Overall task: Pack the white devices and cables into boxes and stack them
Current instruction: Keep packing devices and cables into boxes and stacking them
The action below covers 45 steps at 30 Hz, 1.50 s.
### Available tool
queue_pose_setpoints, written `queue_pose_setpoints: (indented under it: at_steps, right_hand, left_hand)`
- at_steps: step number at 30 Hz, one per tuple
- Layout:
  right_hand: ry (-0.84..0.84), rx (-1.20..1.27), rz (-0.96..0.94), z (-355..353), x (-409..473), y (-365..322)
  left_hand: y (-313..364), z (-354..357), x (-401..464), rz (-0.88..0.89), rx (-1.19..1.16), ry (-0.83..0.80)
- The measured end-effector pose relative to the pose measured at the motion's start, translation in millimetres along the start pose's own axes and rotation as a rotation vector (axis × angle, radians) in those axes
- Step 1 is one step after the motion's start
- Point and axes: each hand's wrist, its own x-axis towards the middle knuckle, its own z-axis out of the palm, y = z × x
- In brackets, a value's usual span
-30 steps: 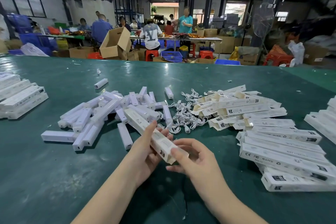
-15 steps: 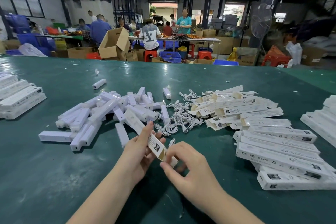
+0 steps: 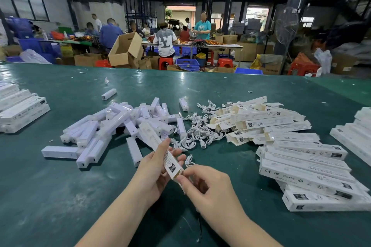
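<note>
Between both hands: narrow white box (image 3: 167,158), long axis slanting away up-left from right hand (image 3: 208,184). Gripped mid-length by left hand (image 3: 154,168); near end flap pinched by right fingertips (image 3: 181,179). Cable pile (image 3: 198,132) just beyond.

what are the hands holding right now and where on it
A long white box: left hand grips its near half, right hand pinches the near end flap.

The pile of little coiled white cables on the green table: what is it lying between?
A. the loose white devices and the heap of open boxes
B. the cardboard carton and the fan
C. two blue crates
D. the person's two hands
A: the cables lie mid-table, with the loose white devices on their left and the open boxes on their right.
</note>
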Motion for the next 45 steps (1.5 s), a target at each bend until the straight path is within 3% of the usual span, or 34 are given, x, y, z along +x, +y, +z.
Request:
queue_pose_setpoints:
  at_steps: [4,17,22,28,40,45]
  right_hand:
    - [-0.07,0.103,0.036,3.4,-3.2,-1.2]
    - [-0.149,0.001,-0.023,5.4,-5.2,1.8]
    - [-0.107,0.1,-0.009,5.0,-4.9,-2.0]
    - [-0.049,0.317,0.153,4.9,-3.3,-3.1]
    - [-0.033,0.539,0.263,4.7,1.7,0.9]
    - [-0.089,0.44,0.41,1.0,6.6,10.3]
  left_hand:
    - [2.3,3.4,-2.6,-0.014,-0.069,0.044]
    - [7.2,9.5,-8.4,-0.041,-0.061,0.037]
    - [7.5,11.4,-10.4,-0.05,-0.046,0.033]
    - [2.6,10.4,-10.1,-0.05,-0.012,-0.02]
    - [2.5,8.2,-9.9,-0.102,-0.011,-0.087]
    - [4.5,9.4,-16.8,-0.197,-0.007,-0.223]
